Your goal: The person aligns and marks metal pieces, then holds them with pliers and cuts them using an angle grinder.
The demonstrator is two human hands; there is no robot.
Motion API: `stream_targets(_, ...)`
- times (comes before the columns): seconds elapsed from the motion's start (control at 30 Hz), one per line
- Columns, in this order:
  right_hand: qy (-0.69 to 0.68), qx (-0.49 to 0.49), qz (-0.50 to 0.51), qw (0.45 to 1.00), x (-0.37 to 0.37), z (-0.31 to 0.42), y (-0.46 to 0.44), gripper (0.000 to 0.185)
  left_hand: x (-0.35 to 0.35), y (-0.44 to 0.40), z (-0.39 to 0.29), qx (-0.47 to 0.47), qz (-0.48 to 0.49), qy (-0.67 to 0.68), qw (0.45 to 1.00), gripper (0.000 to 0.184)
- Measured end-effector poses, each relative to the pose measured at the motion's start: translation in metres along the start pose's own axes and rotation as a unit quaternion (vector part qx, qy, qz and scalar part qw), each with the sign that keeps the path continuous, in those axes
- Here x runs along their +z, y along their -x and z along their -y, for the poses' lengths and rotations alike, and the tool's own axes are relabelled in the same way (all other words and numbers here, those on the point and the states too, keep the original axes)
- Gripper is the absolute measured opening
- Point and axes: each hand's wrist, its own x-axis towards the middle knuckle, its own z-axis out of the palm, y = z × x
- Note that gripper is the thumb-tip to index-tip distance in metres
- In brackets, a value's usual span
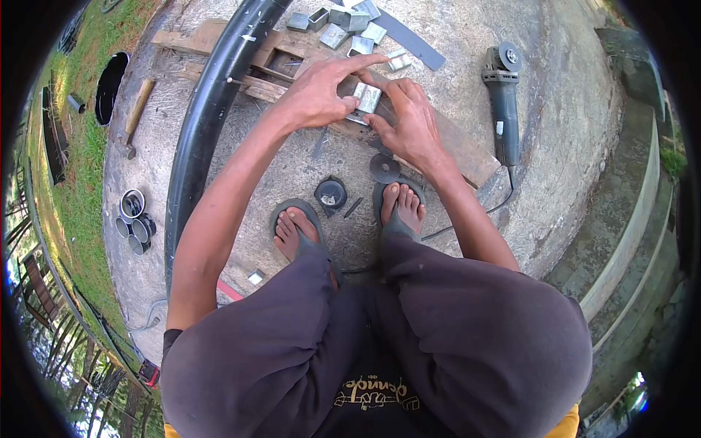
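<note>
A short piece of silver square metal tube [367, 98] is between my hands, just above a wooden plank [460, 150]. My left hand [318, 91] has its thumb against the tube's left side, with the index finger stretched out past its far end. From the other side, my right hand [410, 124] grips the piece with thumb and fingers, the thumb at its near corner. Another cut tube piece [398, 60] lies just beyond my fingertips. The undersides of the held piece and some fingers are hidden.
Several cut tube pieces [334, 35] and a flat metal strip [412, 45] lie at the far side. An angle grinder [502, 109] rests right, its cord near my feet. A black pipe [196, 139] curves along the left, beyond it a hammer [137, 113]. A dark disc [385, 168] lies near my foot.
</note>
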Motion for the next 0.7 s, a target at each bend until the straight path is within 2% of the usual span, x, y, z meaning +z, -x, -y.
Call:
stream_targets(0.17, -0.012, 0.01, -0.016, 1.0, 0.001, 0.001, 0.006, 0.056, -0.002, -0.001, -0.001, -0.028, 0.02, 0.005, 0.999, 0.082)
stream_targets(0.7, -0.042, -0.021, -0.03, 0.998, 0.009, -0.015, 0.004, 0.059, 0.003, 0.012, -0.009, -0.053, -0.023, 0.032, 0.998, 0.082)
